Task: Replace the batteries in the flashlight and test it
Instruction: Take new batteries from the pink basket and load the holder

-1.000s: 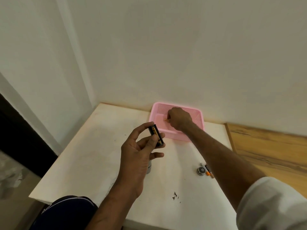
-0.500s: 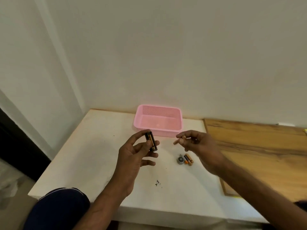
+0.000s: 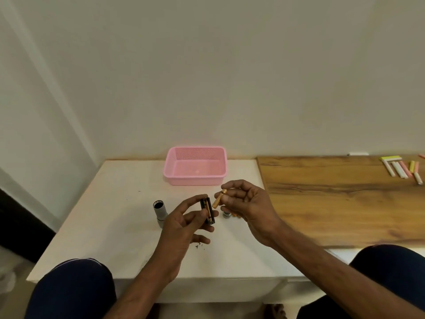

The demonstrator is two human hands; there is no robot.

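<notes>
White table (image 3: 115, 215) bears one pink basket (image 3: 193, 179) and one flashlight body (image 3: 160, 211). Left hand (image 3: 181, 229) grips one battery holder (image 3: 208, 211); right hand (image 3: 248, 203) pinches one battery (image 3: 219, 199) (loose batteries (image 3: 235, 216) behind it mostly hidden).

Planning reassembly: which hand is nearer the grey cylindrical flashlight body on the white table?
Left. The left hand is just right of the grey cylindrical flashlight body; the right hand is farther right.
</notes>
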